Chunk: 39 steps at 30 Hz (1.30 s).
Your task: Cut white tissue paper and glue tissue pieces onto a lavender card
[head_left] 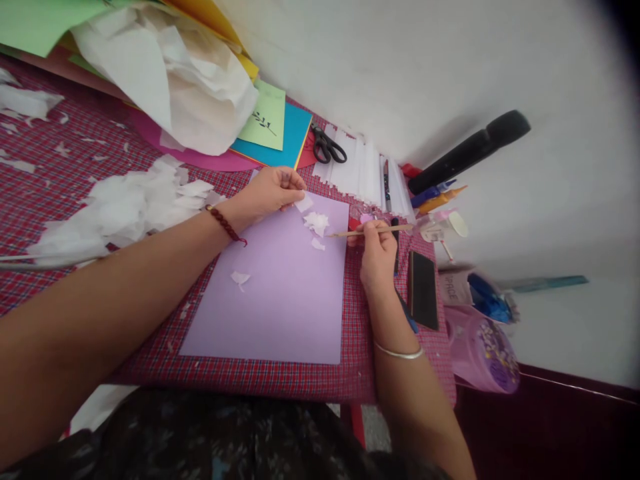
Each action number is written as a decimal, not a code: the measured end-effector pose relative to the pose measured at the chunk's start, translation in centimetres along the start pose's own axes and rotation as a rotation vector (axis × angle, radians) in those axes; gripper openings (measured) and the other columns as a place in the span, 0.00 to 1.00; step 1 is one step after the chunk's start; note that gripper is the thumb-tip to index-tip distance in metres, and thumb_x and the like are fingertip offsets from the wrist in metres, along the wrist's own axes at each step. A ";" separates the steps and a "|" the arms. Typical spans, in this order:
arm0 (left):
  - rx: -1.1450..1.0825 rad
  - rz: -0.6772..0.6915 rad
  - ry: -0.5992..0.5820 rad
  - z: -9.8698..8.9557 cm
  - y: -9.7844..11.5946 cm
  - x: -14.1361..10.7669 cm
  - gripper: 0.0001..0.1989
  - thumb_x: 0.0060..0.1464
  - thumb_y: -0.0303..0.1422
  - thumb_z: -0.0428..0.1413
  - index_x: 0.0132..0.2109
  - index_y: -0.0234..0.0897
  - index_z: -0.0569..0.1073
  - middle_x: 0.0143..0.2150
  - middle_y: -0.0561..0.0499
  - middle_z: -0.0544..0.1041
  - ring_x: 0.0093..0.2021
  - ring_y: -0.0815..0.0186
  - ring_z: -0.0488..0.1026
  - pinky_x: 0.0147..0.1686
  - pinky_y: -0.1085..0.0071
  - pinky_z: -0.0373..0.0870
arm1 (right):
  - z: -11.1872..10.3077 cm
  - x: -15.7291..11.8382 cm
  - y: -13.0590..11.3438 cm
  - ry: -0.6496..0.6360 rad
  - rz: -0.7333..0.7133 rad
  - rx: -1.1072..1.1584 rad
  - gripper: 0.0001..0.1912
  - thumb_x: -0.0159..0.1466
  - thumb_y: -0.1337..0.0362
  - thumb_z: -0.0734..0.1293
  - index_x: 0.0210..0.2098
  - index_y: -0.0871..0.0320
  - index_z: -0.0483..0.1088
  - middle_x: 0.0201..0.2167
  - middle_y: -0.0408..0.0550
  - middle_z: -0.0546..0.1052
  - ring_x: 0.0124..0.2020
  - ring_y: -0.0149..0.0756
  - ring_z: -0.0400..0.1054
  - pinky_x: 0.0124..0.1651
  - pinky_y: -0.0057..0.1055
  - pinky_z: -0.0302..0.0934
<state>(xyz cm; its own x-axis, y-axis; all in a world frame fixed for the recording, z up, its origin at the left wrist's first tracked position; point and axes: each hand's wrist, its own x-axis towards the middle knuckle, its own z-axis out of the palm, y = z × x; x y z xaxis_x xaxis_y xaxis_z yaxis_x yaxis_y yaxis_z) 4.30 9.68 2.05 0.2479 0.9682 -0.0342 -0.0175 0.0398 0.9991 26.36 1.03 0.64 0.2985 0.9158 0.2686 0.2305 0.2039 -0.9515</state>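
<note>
A lilac sheet of paper (280,313) lies flat on the checked tablecloth in front of me. Near its upper right part sits a small cluster of torn white paper (317,223), with a loose scrap (317,245) just below. My left hand (277,192) pinches a white paper piece (304,203) beside the cluster. In my right hand (376,250) is a thin wooden stick (390,229), its tip pointing left at the cluster; I cannot tell whether it touches. Another torn scrap (241,277) rests on the lilac sheet further left.
A heap of torn white paper (125,207) lies to the left. Crumpled white paper (175,80) covers coloured sheets at the back. Black scissors (327,143) rest near white paper strips (355,167). A dark phone-like slab (423,290) and pink container (465,347) stand at the right.
</note>
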 end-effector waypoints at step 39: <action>-0.032 0.053 0.000 -0.6 -1.2 0.5 0.06 0.43 0.23 0.64 0.29 0.37 0.75 0.23 0.54 0.71 0.20 0.74 0.62 0.21 0.74 0.58 | 2.1 0.6 0.8 0.014 -0.006 0.027 0.15 0.66 0.50 0.66 0.32 0.54 0.68 0.23 0.42 0.76 0.23 0.34 0.71 0.30 0.32 0.67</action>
<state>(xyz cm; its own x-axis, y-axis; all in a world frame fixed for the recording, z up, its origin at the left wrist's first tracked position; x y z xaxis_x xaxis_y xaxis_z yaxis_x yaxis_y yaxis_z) 3.81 10.24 0.81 0.2461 0.9691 0.0188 -0.0620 -0.0036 0.9981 24.76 2.46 -0.23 0.3101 0.9096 0.2766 0.2074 0.2192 -0.9534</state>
